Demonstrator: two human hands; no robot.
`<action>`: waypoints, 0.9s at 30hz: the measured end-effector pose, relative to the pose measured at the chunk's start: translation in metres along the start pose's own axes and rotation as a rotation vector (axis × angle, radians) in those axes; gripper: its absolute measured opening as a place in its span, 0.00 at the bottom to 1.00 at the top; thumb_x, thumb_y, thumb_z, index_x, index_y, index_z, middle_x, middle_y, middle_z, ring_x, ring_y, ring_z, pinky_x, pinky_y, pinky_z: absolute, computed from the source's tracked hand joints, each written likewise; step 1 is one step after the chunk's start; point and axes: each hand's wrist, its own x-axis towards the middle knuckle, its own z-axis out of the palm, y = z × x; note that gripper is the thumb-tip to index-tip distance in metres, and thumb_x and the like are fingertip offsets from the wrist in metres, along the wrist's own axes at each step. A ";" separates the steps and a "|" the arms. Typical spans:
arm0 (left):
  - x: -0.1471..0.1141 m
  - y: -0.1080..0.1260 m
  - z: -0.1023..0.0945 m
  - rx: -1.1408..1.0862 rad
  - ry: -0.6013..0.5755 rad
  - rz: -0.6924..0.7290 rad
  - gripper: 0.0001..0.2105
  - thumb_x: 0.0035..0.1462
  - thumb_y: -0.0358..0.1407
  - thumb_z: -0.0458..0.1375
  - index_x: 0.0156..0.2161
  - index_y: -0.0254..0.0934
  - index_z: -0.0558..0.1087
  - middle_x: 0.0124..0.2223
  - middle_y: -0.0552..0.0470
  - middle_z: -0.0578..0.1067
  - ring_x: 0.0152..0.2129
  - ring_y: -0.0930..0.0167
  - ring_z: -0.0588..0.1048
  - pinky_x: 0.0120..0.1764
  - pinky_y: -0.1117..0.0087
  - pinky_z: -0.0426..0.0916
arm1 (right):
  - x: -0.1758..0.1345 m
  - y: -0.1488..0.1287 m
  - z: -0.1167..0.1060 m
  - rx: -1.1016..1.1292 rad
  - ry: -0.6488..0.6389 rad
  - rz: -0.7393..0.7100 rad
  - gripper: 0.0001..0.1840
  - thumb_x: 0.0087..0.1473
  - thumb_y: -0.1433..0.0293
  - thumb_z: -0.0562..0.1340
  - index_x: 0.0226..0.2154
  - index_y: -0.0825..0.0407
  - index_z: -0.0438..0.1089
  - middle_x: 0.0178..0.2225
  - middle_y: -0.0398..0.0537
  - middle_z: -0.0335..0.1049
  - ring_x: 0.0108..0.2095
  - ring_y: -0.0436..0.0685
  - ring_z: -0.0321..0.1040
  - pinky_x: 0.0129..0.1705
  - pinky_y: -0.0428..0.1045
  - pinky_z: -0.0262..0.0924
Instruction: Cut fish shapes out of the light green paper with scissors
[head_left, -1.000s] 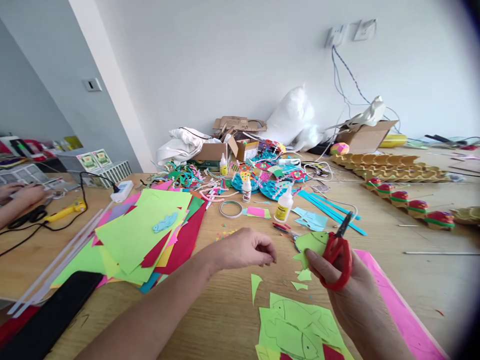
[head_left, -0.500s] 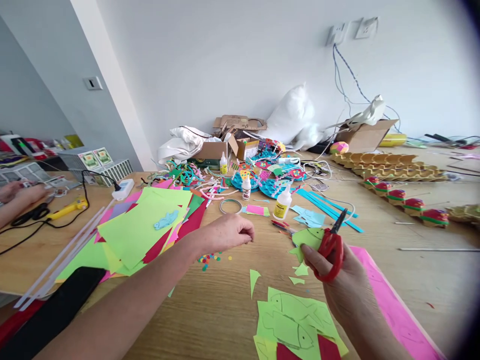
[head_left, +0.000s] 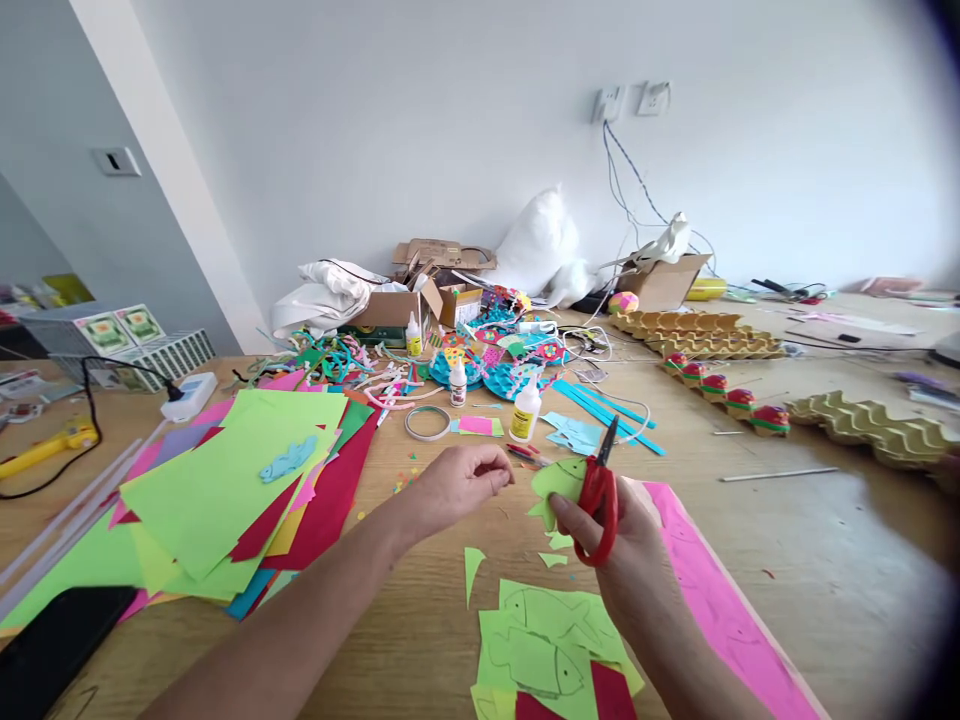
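My right hand point(head_left: 622, 535) is closed on red-handled scissors point(head_left: 600, 500), their dark blades pointing up and away. Between its thumb and fingers it also pinches a cut green paper fish point(head_left: 561, 482). My left hand point(head_left: 461, 485) hovers over the table to the left of the fish, its fingers curled together; whether anything is inside I cannot make out. Below the hands lie green paper sheets with drawn fish point(head_left: 536, 660) and green offcuts point(head_left: 473, 570). A pink paper strip with drawn outlines point(head_left: 712, 580) lies beneath my right forearm.
Coloured paper point(head_left: 195, 490) is piled at left, a blue paper fish point(head_left: 289, 460) on top. Ahead stand a glue bottle point(head_left: 525, 412), a tape roll point(head_left: 427, 423) and blue scraps point(head_left: 571, 432). Egg cartons point(head_left: 870, 425) lie right, a black phone point(head_left: 64, 640) lower left.
The view has turned right, so the table's things sit further left. My left hand has come closer to the fish and scissors, which my right hand still holds.
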 end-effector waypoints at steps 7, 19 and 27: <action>-0.001 0.002 0.016 -0.138 -0.036 0.023 0.06 0.51 0.36 0.52 0.28 0.35 0.67 0.25 0.58 0.63 0.23 0.76 0.61 0.28 0.75 0.56 | -0.001 0.009 0.004 0.022 -0.086 0.069 0.15 0.40 0.65 0.67 0.31 0.50 0.65 0.18 0.36 0.60 0.18 0.49 0.56 0.19 0.44 0.54; -0.005 0.000 0.017 -0.445 -0.028 -0.079 0.05 0.45 0.33 0.54 0.30 0.34 0.67 0.27 0.56 0.66 0.23 0.77 0.62 0.27 0.75 0.57 | -0.003 -0.003 0.005 0.118 -0.002 0.108 0.13 0.39 0.67 0.67 0.28 0.51 0.63 0.21 0.38 0.65 0.19 0.48 0.58 0.19 0.44 0.53; -0.005 -0.001 0.019 -0.510 0.072 -0.093 0.05 0.44 0.34 0.56 0.29 0.36 0.66 0.26 0.57 0.66 0.22 0.78 0.61 0.25 0.77 0.57 | -0.002 0.002 0.003 0.058 -0.013 0.063 0.14 0.41 0.65 0.67 0.30 0.50 0.63 0.19 0.38 0.63 0.18 0.49 0.57 0.18 0.44 0.54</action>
